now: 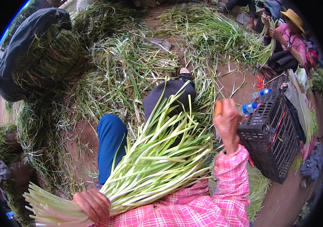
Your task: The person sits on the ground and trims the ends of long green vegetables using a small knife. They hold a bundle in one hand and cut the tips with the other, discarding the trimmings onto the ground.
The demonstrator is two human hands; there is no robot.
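Observation:
Across my lap lies a thick bundle of long pale-green leafy stalks (pixel 155 167), perhaps garlic chives. My left hand (pixel 92 205) is closed around it near the white cut ends at the lower left. The leafy tips fan out toward my knees. My right hand (pixel 227 119) is raised beside the right side of the bundle, its fingers closed on an orange handle (pixel 218 108); whatever the handle belongs to is hidden or blurred. The right hand is apart from the stalks.
A black plastic crate (pixel 272 136) stands at the right, with water bottles (pixel 248 108) at its edge. Loose greens (pixel 133 59) cover much of the ground ahead. A dark covered bale (pixel 34 48) is at the upper left. A person in a yellow hat (pixel 291 37) holds stalks at the upper right.

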